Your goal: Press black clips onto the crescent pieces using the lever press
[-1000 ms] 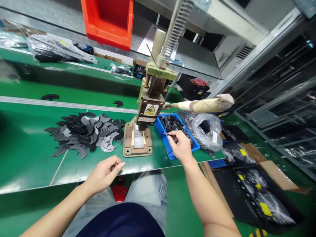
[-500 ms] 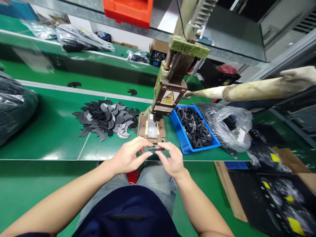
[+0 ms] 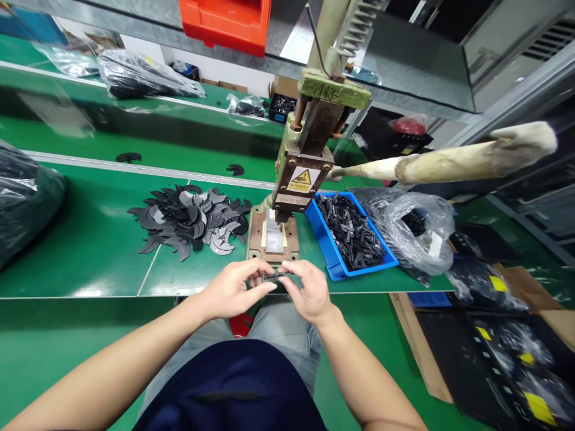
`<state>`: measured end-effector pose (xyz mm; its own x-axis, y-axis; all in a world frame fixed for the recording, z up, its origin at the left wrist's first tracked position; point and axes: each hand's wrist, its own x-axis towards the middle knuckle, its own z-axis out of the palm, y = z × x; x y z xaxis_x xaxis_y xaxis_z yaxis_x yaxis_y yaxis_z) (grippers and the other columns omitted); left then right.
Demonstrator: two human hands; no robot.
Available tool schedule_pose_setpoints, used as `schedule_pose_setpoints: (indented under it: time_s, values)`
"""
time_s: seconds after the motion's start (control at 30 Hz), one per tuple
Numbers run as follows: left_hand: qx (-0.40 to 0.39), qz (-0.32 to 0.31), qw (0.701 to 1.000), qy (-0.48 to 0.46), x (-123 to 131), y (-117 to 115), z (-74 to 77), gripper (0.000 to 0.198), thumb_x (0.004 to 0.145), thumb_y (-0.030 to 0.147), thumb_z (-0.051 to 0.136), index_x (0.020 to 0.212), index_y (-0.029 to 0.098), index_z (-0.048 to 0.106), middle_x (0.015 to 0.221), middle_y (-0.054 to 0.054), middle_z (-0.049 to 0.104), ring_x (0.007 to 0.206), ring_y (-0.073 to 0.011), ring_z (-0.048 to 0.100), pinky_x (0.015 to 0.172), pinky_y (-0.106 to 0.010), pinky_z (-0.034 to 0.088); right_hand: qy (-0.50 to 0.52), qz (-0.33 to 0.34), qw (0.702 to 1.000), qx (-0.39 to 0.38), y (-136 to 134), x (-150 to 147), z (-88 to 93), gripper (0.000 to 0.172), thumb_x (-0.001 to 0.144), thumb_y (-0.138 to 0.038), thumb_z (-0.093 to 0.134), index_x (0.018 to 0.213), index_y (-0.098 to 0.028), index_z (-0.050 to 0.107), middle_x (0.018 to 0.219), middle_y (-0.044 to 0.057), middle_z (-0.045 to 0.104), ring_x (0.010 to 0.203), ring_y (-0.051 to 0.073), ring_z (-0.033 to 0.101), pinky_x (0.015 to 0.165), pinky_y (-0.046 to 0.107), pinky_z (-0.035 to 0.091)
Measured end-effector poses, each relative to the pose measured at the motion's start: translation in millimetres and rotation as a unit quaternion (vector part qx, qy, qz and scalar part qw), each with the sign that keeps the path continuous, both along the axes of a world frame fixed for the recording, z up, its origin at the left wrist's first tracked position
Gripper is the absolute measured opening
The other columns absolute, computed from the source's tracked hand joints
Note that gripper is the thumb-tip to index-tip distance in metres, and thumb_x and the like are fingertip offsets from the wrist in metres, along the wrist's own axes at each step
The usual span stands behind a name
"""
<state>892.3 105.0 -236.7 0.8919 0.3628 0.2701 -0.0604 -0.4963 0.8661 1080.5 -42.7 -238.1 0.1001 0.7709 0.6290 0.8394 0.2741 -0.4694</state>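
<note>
My left hand and my right hand meet at the table's front edge, both pinching one small black part between their fingertips. Just beyond them stands a hand press on a brown base plate with a white fixture. Its long padded lever sticks out to the right. A blue tray full of small black parts sits right of the press. A heap of black and grey crescent pieces lies to the left.
A clear plastic bag lies beside the blue tray. A dark bag sits at the far left. An orange bin hangs overhead. Cardboard and bagged parts cover the floor at right. More bags lie on the far belt.
My right hand left the blue tray with a small black part and met my left hand at the table edge. The view shifted closer to the press.
</note>
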Motion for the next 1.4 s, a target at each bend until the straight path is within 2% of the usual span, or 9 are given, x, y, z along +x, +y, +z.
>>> schedule_pose_setpoints:
  time_s: [0.4,0.57,0.63,0.73,0.8,0.9,1.0,1.17,1.4]
  values:
    - [0.056,0.007,0.997,-0.061,-5,1,-3.0,0.016,0.103,0.031,0.065,0.115,0.022,0.070,0.111,-0.008,0.075,0.093,-0.0169,0.070,0.081,-0.030,0.059,-0.014,0.004,1.000,-0.005,1,-3,-2.3,0.050,0.096,-0.018,0.068,0.142,-0.031,0.055,0.105,0.004,0.081,0.092,0.021,0.077,0.081,0.041,0.064]
    - [0.122,0.035,0.990,-0.057,6,23,-8.0,0.016,0.106,0.031,0.059,0.108,0.022,0.072,0.105,-0.007,0.077,0.096,-0.0186,0.072,0.088,-0.032,0.058,0.006,-0.046,0.998,-0.052,2,8,8.0,0.043,0.097,-0.027,0.070,0.138,-0.029,0.058,0.111,0.006,0.078,0.101,0.023,0.075,0.091,0.043,0.063]
    - [0.146,0.076,0.986,-0.029,16,41,-13.6,0.020,0.106,0.035,0.058,0.108,0.023,0.074,0.104,-0.006,0.078,0.096,-0.0195,0.073,0.089,-0.032,0.058,0.062,-0.125,0.990,-0.022,6,24,28.0,0.041,0.097,-0.034,0.070,0.135,-0.027,0.059,0.120,0.009,0.074,0.109,0.024,0.072,0.099,0.046,0.061]
    - [0.192,0.129,0.973,0.017,35,70,-25.7,0.027,0.105,0.039,0.055,0.112,0.024,0.076,0.110,-0.005,0.081,0.100,-0.0219,0.075,0.090,-0.033,0.058,0.131,-0.203,0.961,0.132,15,51,81.5,0.046,0.098,-0.046,0.067,0.137,-0.026,0.053,0.130,0.011,0.064,0.118,0.024,0.067,0.107,0.048,0.059]
    - [0.234,0.137,0.961,0.043,50,86,-35.0,0.031,0.105,0.040,0.051,0.113,0.025,0.077,0.115,-0.005,0.081,0.105,-0.0240,0.075,0.091,-0.034,0.058,0.123,-0.171,0.950,0.231,22,65,125.9,0.056,0.097,-0.056,0.065,0.142,-0.028,0.047,0.137,0.013,0.059,0.128,0.026,0.063,0.110,0.050,0.058]
    - [0.309,0.117,0.942,0.059,71,99,-48.2,0.034,0.104,0.039,0.046,0.111,0.025,0.077,0.118,-0.007,0.080,0.111,-0.0270,0.075,0.093,-0.036,0.058,0.106,-0.060,0.962,0.244,34,71,181.4,0.055,0.098,-0.065,0.060,0.138,-0.029,0.047,0.130,0.009,0.061,0.117,0.023,0.066,0.107,0.050,0.060]
    - [0.360,0.082,0.928,0.041,85,103,-58.0,0.035,0.102,0.035,0.045,0.114,0.025,0.076,0.125,-0.008,0.078,0.117,-0.0286,0.073,0.099,-0.039,0.058,0.134,-0.010,0.968,0.213,43,66,203.6,0.036,0.100,-0.062,0.059,0.106,-0.027,0.056,0.097,0.001,0.060,0.089,0.016,0.065,0.092,0.042,0.063]
    - [0.397,0.032,0.917,0.017,93,111,-66.2,0.036,0.102,0.033,0.045,0.118,0.023,0.076,0.127,-0.011,0.076,0.119,-0.0314,0.071,0.103,-0.044,0.058,0.198,-0.009,0.950,0.240,40,54,184.2,0.041,0.099,-0.055,0.064,0.079,-0.026,0.044,0.077,-0.003,0.049,0.073,0.013,0.056,0.079,0.036,0.061]
    - [0.341,0.066,0.937,0.023,90,99,-56.1,0.033,0.106,0.030,0.044,0.112,0.022,0.075,0.119,-0.011,0.077,0.112,-0.0267,0.073,0.098,-0.039,0.059,0.110,0.022,0.947,0.301,7,35,108.0,0.025,0.093,-0.031,0.063,0.071,-0.026,0.053,0.070,-0.003,0.059,0.074,0.018,0.065,0.095,0.054,0.058]
